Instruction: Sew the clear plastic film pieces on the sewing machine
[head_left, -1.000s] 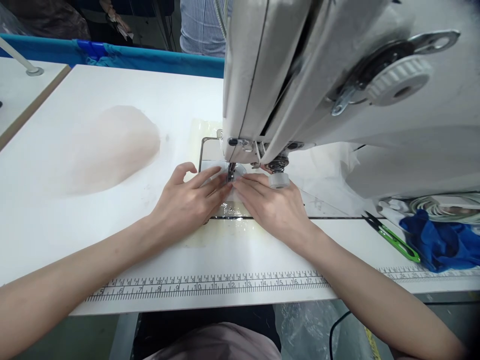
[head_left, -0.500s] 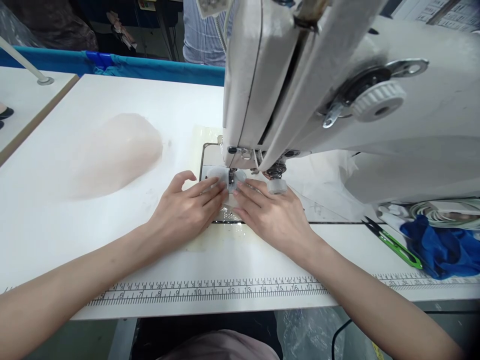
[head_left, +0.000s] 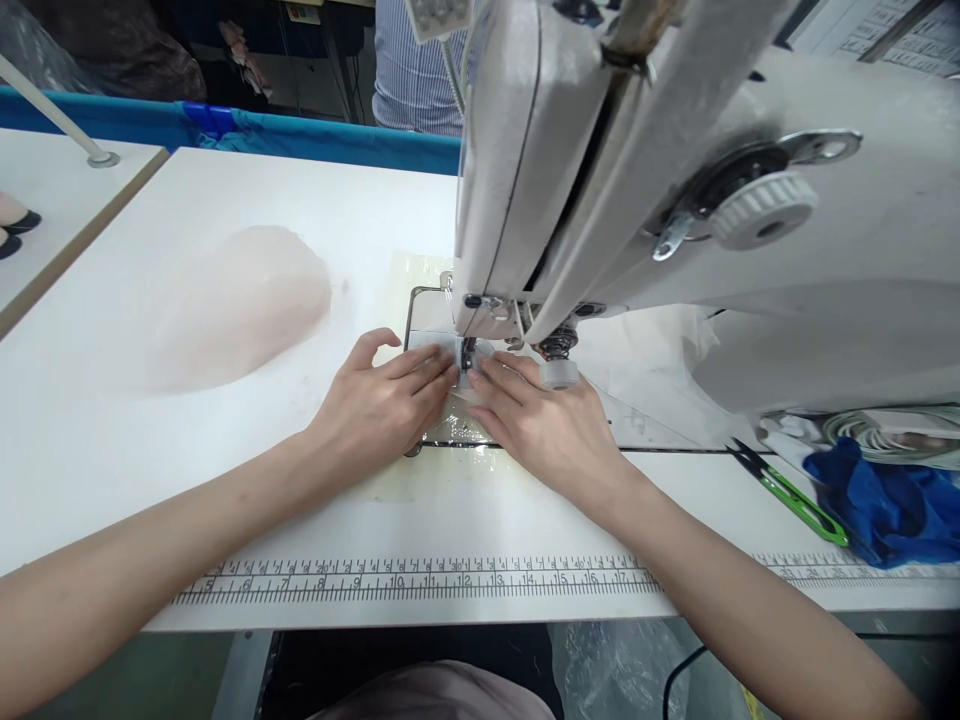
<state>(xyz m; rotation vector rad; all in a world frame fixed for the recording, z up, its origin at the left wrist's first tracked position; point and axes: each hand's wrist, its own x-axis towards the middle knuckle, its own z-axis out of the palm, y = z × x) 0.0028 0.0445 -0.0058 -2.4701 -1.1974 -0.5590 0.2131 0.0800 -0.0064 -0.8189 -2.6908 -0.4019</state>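
My left hand [head_left: 379, 405] lies flat on the sewing table [head_left: 225, 480], fingers stretched toward the needle [head_left: 466, 358]. My right hand [head_left: 541, 418] lies flat opposite it. The fingertips of both press a small pale fabric piece [head_left: 444, 350] onto the metal needle plate [head_left: 420, 330], right under the presser foot. The big white sewing machine [head_left: 675, 200] hangs over the hands and hides the far part of the piece.
A heap of sheer pinkish fabric [head_left: 232, 305] lies at the left. Green-handled thread snips [head_left: 787, 490] and blue cloth [head_left: 889, 505] sit at the right. A printed ruler [head_left: 420, 580] runs along the front edge. A person in a striped shirt [head_left: 416, 70] stands behind the blue barrier.
Both hands have stayed at the needle with small finger shifts on the fabric piece; my view has moved slightly.
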